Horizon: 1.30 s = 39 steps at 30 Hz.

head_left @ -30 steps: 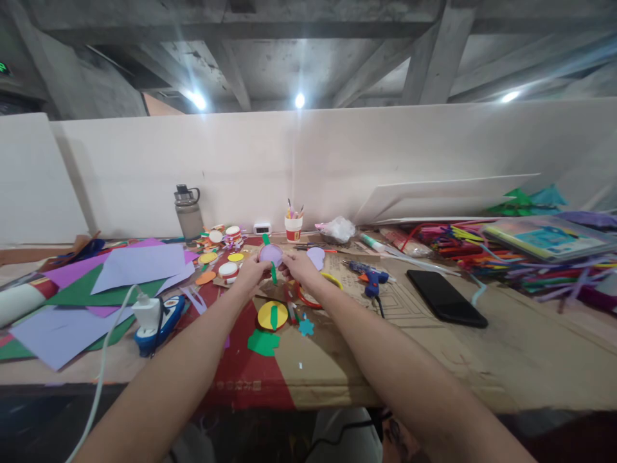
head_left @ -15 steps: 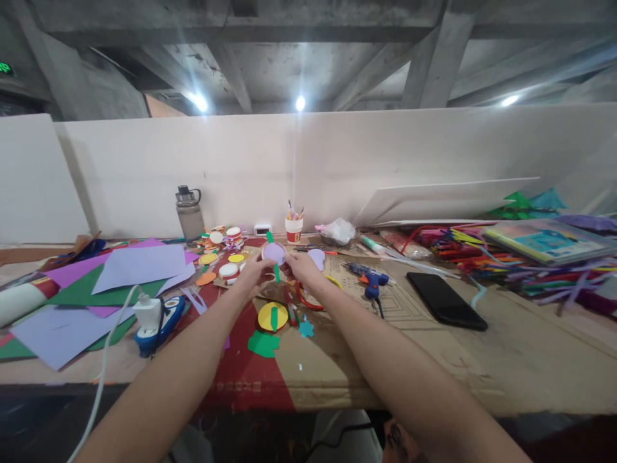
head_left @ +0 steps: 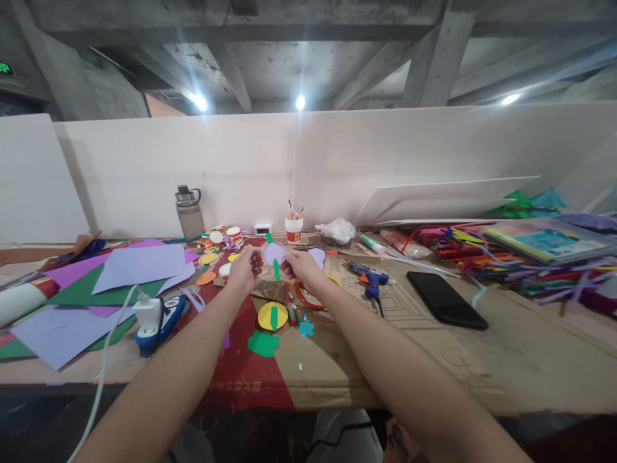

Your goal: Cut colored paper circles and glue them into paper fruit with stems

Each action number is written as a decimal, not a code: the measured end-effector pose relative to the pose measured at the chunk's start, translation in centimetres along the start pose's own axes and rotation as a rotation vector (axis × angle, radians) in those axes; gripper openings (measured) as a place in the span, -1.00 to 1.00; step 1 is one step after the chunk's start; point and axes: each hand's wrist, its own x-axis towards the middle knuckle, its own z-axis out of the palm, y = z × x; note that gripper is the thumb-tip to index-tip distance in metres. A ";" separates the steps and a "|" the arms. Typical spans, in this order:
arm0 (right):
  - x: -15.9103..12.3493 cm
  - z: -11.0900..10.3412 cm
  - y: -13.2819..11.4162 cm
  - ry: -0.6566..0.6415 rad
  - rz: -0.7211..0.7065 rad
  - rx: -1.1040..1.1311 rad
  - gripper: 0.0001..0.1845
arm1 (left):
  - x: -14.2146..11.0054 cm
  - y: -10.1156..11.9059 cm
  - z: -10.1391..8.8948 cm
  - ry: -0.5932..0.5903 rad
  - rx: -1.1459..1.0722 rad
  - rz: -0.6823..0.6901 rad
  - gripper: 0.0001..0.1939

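A lilac round disc (head_left: 270, 255) with a pale rim and a green strip (head_left: 276, 270) across it is held up over the middle of the table. My right hand (head_left: 299, 265) pinches the disc at its right edge. Close by the left rim is my left hand (head_left: 245, 270), its fingers bent together; whatever is between them is too small to make out. Below lie a yellow disc (head_left: 264, 317) with a green strip, a green paper scrap (head_left: 263, 344) and a blue star-like cutout (head_left: 306, 328). Another lilac disc (head_left: 317, 256) sits behind my right hand.
Coloured paper sheets (head_left: 139, 269) and a blue-and-white power strip (head_left: 161, 325) lie left. A blue glue gun (head_left: 373, 283) and a black phone (head_left: 446, 300) are on the right, before heaped pipe cleaners (head_left: 463, 247). A bottle (head_left: 189, 215) and a pen cup (head_left: 294, 229) stand behind.
My left hand has shifted left, from over the disc's lower left side to its rim, so more of the disc shows. The right hand keeps its hold in nearly the same place.
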 end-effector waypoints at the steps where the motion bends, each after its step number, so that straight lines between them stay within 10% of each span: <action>1: -0.1 0.0 0.0 -0.002 0.003 0.004 -0.76 | 0.0 0.1 -0.1 0.020 -0.005 0.012 -0.86; 11: -0.5 0.2 -0.5 -0.035 0.051 0.084 -0.75 | 0.0 -0.3 -0.4 0.012 0.072 -0.011 -0.70; 20: -0.4 -0.1 -0.3 -0.023 -0.001 -0.020 -0.73 | -0.4 -1.0 0.4 -0.247 0.056 -0.039 -0.64; 39: -1.3 1.1 -0.2 -0.037 0.094 -0.295 -0.84 | -0.9 -1.1 0.8 -0.192 0.060 0.051 -0.72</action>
